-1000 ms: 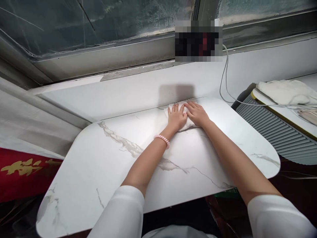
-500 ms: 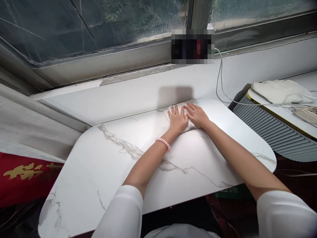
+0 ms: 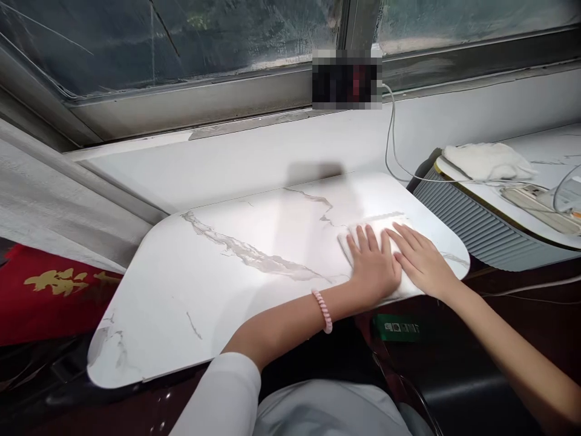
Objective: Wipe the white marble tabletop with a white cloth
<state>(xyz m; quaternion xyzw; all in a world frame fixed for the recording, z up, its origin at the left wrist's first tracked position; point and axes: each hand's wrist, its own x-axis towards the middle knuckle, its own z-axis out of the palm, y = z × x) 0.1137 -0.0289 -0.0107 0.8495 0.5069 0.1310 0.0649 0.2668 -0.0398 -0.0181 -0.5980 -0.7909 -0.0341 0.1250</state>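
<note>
Hands (image 3: 397, 263) spread flat on the white cloth (image 3: 384, 242) — ribbed cabinet (image 3: 467, 224) beyond, green box (image 3: 397, 327) below.

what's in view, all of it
tabletop: 1, veined white, centre
flat cloth: 1, white, under both hands
fluffy cloth: 1, white, on cabinet
cabinet: 1, grey, right
flat object: 1, cream, on cabinet
clear object: 1, colourless, right edge
cables: number unclear, white, right side
pixelated object: 1, dark, at window
window panes: 2, dark, top
curtain: 1, pale, left
fabric: 1, red and gold, left
box: 1, green, below tabletop
bracelet: 1, pink, left wrist
sleeve: 1, white, left arm
clothing: count unclear, grey, bottom centre
left hand, right hand: 2, bare, on flat cloth
</note>
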